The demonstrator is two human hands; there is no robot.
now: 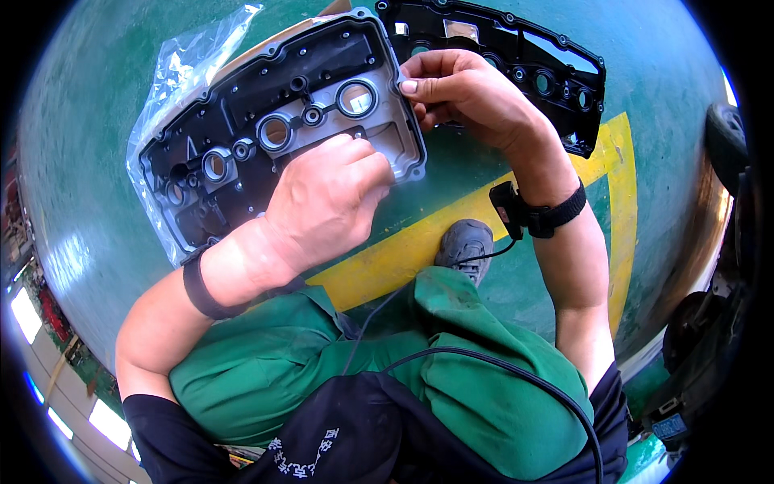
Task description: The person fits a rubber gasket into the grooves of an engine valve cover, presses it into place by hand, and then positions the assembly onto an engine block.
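A silver-grey engine valve cover (pixel 371 149) with black inner panels and round holes lies tilted at the upper left, its inner side facing me. My left hand (pixel 330 194) is closed over its near side, knuckles up, and whatever its fingers hold is hidden. At the cover's right edge, my right hand (pixel 476 93) has thumb and fingers curled together on the rim. Behind that hand lies a second, black valve cover (pixel 552 85), partly covered by my fingers and wrist.
Clear plastic wrapping (pixel 181 77) and a strip of cardboard (pixel 278 36) show along the silver cover's far side. A yellow line (pixel 379 250) crosses the green floor (pixel 89 153). My shoe (pixel 465 246) stands near it. A black cable (pixel 500 363) runs across my legs. A tyre (pixel 726 137) stands at right.
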